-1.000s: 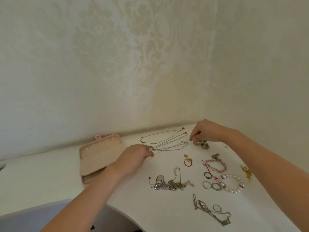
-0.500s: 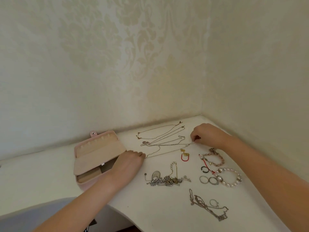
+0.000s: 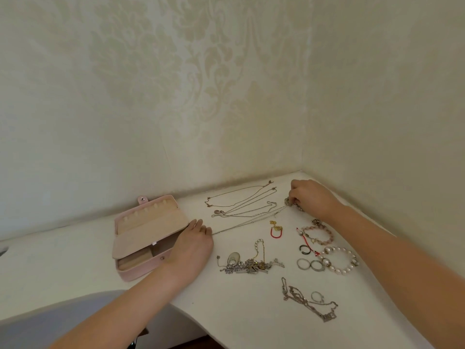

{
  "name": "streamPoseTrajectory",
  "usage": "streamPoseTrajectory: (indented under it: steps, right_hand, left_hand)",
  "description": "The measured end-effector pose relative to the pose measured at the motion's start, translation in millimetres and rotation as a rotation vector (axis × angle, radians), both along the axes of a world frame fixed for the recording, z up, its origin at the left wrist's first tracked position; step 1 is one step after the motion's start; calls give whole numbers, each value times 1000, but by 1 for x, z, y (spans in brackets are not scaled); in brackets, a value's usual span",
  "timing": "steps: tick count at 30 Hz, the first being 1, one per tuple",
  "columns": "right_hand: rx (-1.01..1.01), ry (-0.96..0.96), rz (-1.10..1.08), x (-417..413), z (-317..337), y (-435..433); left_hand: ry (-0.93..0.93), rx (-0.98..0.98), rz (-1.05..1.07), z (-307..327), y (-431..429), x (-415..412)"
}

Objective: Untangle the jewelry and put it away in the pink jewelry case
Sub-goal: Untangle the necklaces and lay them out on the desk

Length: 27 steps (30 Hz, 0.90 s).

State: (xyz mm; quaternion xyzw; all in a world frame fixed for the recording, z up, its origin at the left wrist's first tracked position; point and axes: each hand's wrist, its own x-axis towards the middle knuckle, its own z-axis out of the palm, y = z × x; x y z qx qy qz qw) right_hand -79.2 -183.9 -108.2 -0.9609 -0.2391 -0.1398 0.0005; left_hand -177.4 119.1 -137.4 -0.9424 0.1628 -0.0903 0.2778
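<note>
Both my hands are on one thin chain stretched between them. My left hand lies flat with straight fingers pressing its near end, just beside the open pink case. My right hand, fingers curled, pinches the far end.
</note>
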Motion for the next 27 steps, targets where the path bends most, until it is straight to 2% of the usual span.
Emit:
streamPoseTrajectory:
  steps: [2, 5, 8, 10, 13, 15, 16, 19, 21, 27]
  right_hand:
    - [-5, 10, 18, -2, -2, -1]
    - [3, 68, 12, -8, 2, -3]
    - [144, 168, 4, -25, 23, -2]
    - [228, 259, 28, -50, 38, 2]
    - [284, 460, 122, -101, 53, 15]
    - [241, 632, 165, -134, 54, 24]
    - [185, 676, 169, -147, 52, 26]
    - [118, 698, 115, -175, 40, 26]
    - [150, 662, 43, -186, 30, 20]
    - [453, 616, -139, -203, 9, -18]
  left_hand:
    - [40, 46, 91, 5, -3, -5]
    - [58, 63, 99, 6, -5, -8]
    - [77, 3, 48, 18, -10, -20]
    - [93, -214, 11, 23, -19, -33]
    - [-7, -722, -282, 19, -38, -60]
    - [52, -933, -446, 15, -54, -79]
    - [127, -975, -497, 12, -62, -88]
    - [307, -1021, -528, -1, -81, -105]
    - [338, -1022, -488, -9, -86, -111]
    - [388, -836, -402, -11, -81, -127]
